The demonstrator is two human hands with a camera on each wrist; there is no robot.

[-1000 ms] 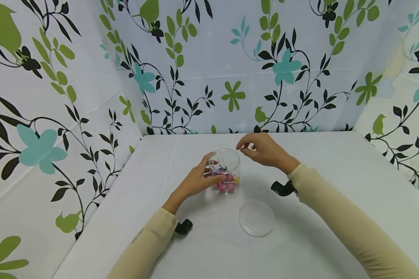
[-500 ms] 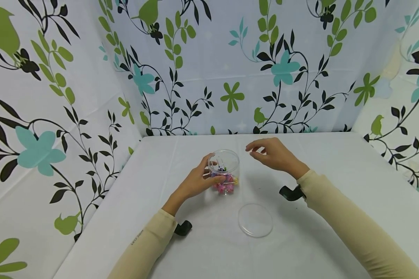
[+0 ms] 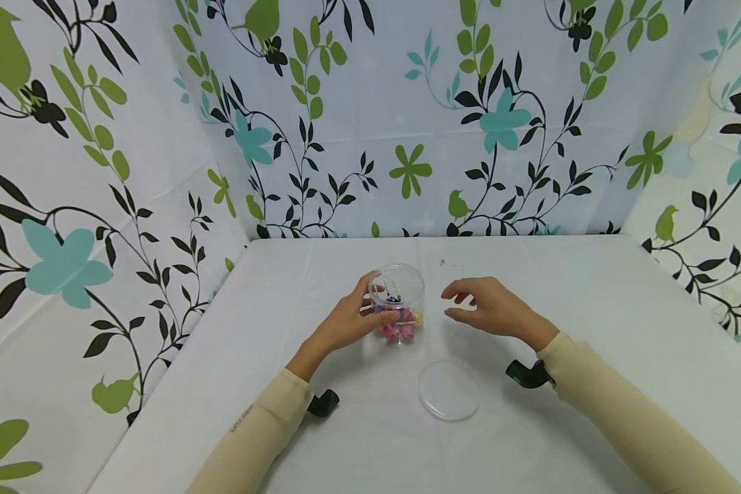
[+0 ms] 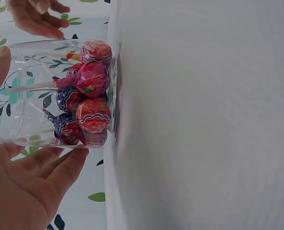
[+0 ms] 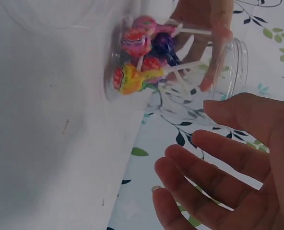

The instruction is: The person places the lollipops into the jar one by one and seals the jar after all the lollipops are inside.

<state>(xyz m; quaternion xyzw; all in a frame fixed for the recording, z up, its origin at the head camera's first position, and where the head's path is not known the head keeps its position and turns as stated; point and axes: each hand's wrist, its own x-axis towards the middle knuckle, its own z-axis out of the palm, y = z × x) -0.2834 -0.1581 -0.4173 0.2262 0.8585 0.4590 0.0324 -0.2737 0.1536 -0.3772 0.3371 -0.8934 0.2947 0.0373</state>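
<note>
A clear round jar [image 3: 407,291] stands uncapped and upright on the table. Wrapped lollipops [image 4: 93,79] with white sticks fill its lower part, in pink, red, purple and yellow wrappers. My left hand [image 3: 344,321] grips the jar from the left, the thumb across the near side and the fingers round the far side. Just to the right of the jar, apart from it, is my right hand [image 3: 497,307]. Its fingers are relaxed and slightly bent, with nothing between them, as the right wrist view [image 5: 228,177] confirms.
A clear round lid [image 3: 449,391] lies flat on the white table [image 3: 358,439], in front of the jar and to its right. Small dark marks [image 3: 442,262] show on the cloth behind the right hand. Leaf-patterned curtains [image 3: 346,123] enclose the back and sides.
My right hand has moved away from above the jar's right rim, rightward and down toward me, its fingers spreading from a pinch. My left hand and the jar stay in place.
</note>
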